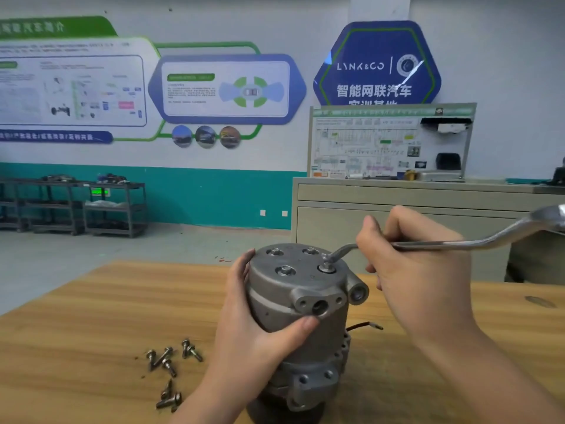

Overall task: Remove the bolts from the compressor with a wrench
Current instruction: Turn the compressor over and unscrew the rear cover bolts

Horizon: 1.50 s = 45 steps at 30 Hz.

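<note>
My left hand (260, 325) wraps the compressor (301, 316), which stands upright on the table (91, 316) right in front of me, thumb curled across its front below the port flange and fingers round the far left side. My right hand (419, 270) grips the wrench (458, 243) near its inner bend, fingers curled over the shaft.

The wrench's long axis runs nearly level, from the ring end seated on the bolt (327, 267) at the right edge of the top face out to my right, where its far end leaves the view. So the bolt lies to the left of my gripping fingers and a little below them, and the handle has to swing in a flat arc around that bolt's upright axis.

3 more bolt heads sit in the top face to the left, nearer my left hand. Loose bolts (168, 368) lie on the table, left of the compressor, so I judge the job partly done.
</note>
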Each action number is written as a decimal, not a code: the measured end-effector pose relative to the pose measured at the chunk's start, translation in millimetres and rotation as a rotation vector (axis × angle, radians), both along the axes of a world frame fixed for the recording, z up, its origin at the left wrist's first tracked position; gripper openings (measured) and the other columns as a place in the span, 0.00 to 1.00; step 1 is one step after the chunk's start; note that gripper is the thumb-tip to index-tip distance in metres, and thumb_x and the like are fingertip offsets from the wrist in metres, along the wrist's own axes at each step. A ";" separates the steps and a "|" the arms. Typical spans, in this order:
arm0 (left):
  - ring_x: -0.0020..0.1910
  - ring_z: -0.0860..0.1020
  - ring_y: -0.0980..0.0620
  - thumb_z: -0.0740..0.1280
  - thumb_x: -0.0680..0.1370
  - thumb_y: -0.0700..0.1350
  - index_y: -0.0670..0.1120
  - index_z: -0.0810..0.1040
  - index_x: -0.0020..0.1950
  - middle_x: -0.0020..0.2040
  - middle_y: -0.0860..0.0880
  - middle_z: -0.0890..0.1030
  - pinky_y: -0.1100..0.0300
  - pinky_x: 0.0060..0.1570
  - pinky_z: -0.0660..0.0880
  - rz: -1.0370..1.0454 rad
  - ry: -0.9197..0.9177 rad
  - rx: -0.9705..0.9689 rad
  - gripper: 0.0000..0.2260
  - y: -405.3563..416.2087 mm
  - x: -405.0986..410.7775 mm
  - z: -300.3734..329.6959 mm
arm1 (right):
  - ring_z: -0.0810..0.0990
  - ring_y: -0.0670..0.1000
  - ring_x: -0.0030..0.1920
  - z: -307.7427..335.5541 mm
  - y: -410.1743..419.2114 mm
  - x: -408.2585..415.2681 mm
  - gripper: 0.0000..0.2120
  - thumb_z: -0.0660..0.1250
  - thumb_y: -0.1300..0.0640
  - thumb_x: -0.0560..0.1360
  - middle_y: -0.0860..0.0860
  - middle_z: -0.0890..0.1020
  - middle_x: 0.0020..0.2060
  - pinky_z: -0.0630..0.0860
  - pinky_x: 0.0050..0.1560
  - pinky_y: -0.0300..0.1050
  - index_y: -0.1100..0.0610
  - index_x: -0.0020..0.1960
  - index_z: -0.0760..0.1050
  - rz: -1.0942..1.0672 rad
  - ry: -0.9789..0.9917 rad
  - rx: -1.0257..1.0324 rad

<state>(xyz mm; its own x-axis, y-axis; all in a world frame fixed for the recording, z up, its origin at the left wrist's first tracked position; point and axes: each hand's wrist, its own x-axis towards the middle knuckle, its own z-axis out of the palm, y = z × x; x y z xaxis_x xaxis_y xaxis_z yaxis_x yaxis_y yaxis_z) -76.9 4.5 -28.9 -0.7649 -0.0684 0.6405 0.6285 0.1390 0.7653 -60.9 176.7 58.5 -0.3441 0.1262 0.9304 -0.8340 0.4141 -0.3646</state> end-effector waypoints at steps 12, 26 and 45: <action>0.67 0.73 0.57 0.78 0.53 0.67 0.71 0.57 0.69 0.68 0.58 0.73 0.49 0.67 0.71 0.135 0.023 -0.007 0.48 9.5 6.5 0.2 | 0.64 0.42 0.26 -4.0 -13.8 19.1 0.20 0.67 0.64 0.66 0.40 0.63 0.24 0.61 0.28 0.31 0.47 0.32 0.58 -0.141 0.225 0.506; 0.63 0.77 0.60 0.73 0.57 0.75 0.64 0.63 0.71 0.63 0.65 0.77 0.64 0.55 0.77 -0.189 -0.067 0.008 0.46 -20.2 -1.7 7.9 | 0.69 0.42 0.18 2.5 20.6 -32.4 0.08 0.70 0.58 0.65 0.52 0.73 0.23 0.61 0.14 0.29 0.60 0.30 0.75 1.139 -0.943 -0.696; 0.66 0.74 0.55 0.74 0.56 0.71 0.66 0.61 0.69 0.67 0.55 0.73 0.45 0.66 0.71 0.042 0.002 0.030 0.45 -0.1 2.8 2.4 | 0.68 0.46 0.21 -1.3 -16.8 29.1 0.23 0.68 0.55 0.77 0.51 0.71 0.23 0.63 0.20 0.35 0.55 0.27 0.61 -0.041 -0.049 0.105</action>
